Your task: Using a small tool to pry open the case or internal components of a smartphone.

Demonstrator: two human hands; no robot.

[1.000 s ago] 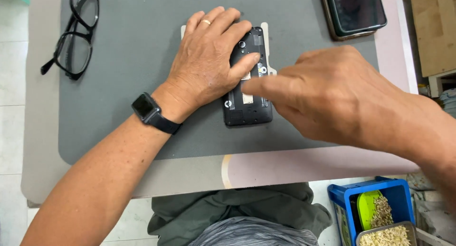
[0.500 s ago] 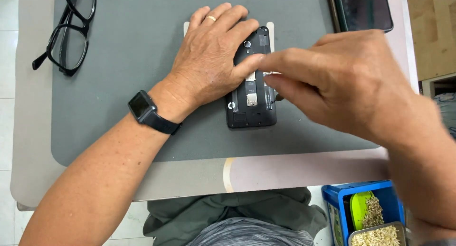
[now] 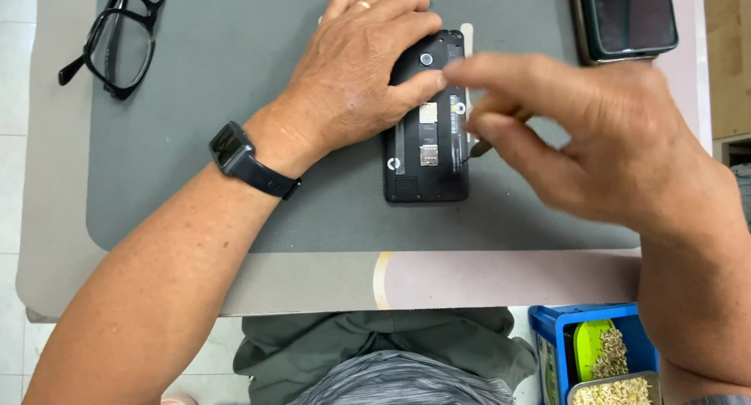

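Left hand (image 3: pixel 356 77) flat, pinning phone (image 3: pixel 426 131) mid-mat (image 3: pixel 235 186); right hand (image 3: pixel 594 139) pinches a thin tool (image 3: pixel 479 148) at its right edge. A slip could gouge exposed contacts.

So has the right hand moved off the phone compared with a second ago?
Yes. The right hand has drawn back to the right: its fingertips, earlier over the opened black phone, now sit at the phone's right edge, while the left hand presses on the phone.

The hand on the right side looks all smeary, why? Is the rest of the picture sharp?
In the head view, the right hand is blurred, as a moving hand looks, so the thin tool in its fingers is hard to make out. The left hand, the opened phone and the glasses are sharp. Light is soft and even, with faint shadows.
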